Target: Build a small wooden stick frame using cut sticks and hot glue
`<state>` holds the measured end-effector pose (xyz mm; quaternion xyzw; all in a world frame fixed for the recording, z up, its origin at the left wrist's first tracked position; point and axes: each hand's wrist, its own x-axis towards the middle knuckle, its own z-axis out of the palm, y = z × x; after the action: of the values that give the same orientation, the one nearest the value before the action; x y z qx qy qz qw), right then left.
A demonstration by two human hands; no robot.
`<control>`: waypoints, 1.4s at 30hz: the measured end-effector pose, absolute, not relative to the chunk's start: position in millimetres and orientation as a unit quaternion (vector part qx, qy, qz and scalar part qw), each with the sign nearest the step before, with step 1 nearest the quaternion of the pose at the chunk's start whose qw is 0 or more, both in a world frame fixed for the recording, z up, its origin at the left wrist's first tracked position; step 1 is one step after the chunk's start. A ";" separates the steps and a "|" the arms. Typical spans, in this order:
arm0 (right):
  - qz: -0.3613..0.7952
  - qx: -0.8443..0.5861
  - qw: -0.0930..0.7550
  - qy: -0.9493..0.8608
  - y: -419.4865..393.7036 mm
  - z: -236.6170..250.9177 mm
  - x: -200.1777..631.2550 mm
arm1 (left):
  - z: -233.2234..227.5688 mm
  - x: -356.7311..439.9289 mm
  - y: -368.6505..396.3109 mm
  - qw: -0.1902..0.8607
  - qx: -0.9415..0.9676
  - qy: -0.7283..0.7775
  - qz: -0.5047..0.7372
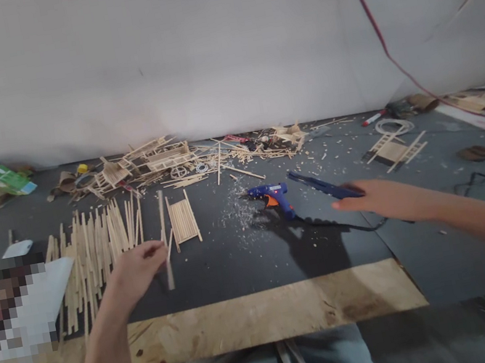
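Note:
Pinched in the fingers of my left hand [142, 265] are one or two thin wooden sticks [170, 275], held upright, slightly blurred. Beside them lies a small panel of sticks [184, 221] joined side by side between two longer ones. My right hand [379, 198] is closed around one end of a long, dark blue tool [318, 184]; its exact kind is unclear. Left of that tool, a blue glue gun [273, 195] with an orange trigger lies on the dark tabletop [239, 269], nozzle pointing left.
Many loose sticks [90, 252] lie left of my left hand. Stick models and scraps [163, 158] are heaped along the wall. A small ladder-like frame [394, 150] sits at the right. The glue gun's black cord [335, 226] runs right. A phone-like blurred area occupies the left edge.

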<state>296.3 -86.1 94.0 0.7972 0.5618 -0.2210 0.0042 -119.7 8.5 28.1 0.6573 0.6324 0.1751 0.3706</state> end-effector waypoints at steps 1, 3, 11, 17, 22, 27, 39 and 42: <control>-0.239 0.791 -0.004 0.563 -86.7 95.6 290.6 | 31.0 -109.4 0.3 0.425 0.658 0.596 0.176; -0.288 0.770 -0.018 0.569 -88.3 98.1 279.1 | 34.9 -88.2 -17.8 0.512 0.650 0.528 0.192; -0.351 0.709 -0.042 0.610 -100.3 114.2 234.4 | 27.9 -34.0 -74.1 0.715 0.533 0.388 0.233; -0.389 0.701 -0.045 0.596 -106.7 129.9 216.9 | 29.2 -24.9 -82.3 0.745 0.508 0.377 0.211; -0.390 0.697 -0.050 0.600 -108.1 124.0 220.0 | 30.7 -25.0 -81.9 0.698 0.557 0.402 0.201; -0.364 0.701 -0.089 0.607 -108.4 110.9 225.7 | 33.7 -24.4 -82.0 0.645 0.603 0.425 0.196; -0.283 0.728 -0.108 0.614 -115.6 107.5 219.8 | 21.3 -27.8 -80.6 0.705 0.535 0.411 0.218; -0.285 0.738 -0.122 0.600 -114.0 107.7 222.5 | 25.4 -28.9 -79.8 0.673 0.572 0.402 0.242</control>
<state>222.5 -114.0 107.7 0.7376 0.5997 -0.2853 -0.1221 -28.9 -79.8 25.4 0.5722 0.4015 0.2421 0.6729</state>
